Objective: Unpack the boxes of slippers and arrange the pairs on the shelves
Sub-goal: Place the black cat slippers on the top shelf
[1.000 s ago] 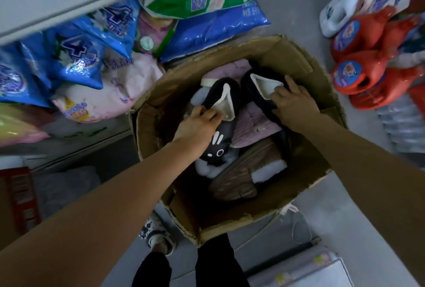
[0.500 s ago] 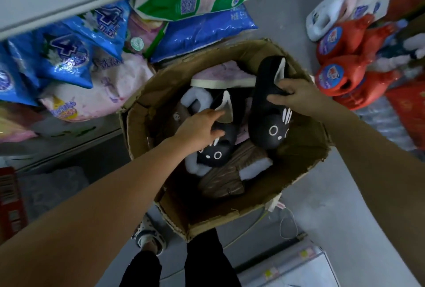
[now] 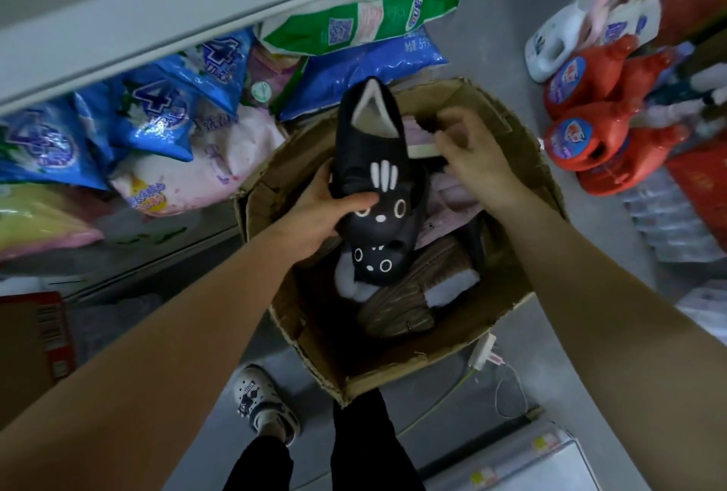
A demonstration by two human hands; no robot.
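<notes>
The left hand [image 3: 326,215] grasps the upper black fabric slipper with a white cat face [image 3: 371,152]. The thumb lies across its top near the eyes, and the other fingers are under it. This slipper is held over the open brown cardboard box [image 3: 314,337], with its heel pointing away from the person. Directly under it is a second black cat-face slipper [image 3: 371,264]; only its toe part with the face shows. I cannot tell if the left hand holds this one too or if it lies in the box. So there are two black slippers.

The right hand [image 3: 472,156] is over the far side of the box. It is blurred, with fingers bent above a pink slipper with a pale sole [image 3: 419,136], and I cannot tell whether it grasps something. More pink fabric [image 3: 452,195] shows under the right wrist, but the pink slippers cannot be counted. One brown striped slipper with whitish fluffy lining [image 3: 401,309] lies at the near side of the box, touching the lower black slipper.

To the left of and behind the box, under a white shelf board [image 3: 157,14], lie at least four blue plastic bags [image 3: 157,108], one green and white bag [image 3: 362,22] and one pink and white bag [image 3: 189,171]. At the right I count two red bottles with round blue labels [image 3: 582,136] and one white bottle [image 3: 550,49]. One foot in a white clog [image 3: 263,404] stands beside the box.
</notes>
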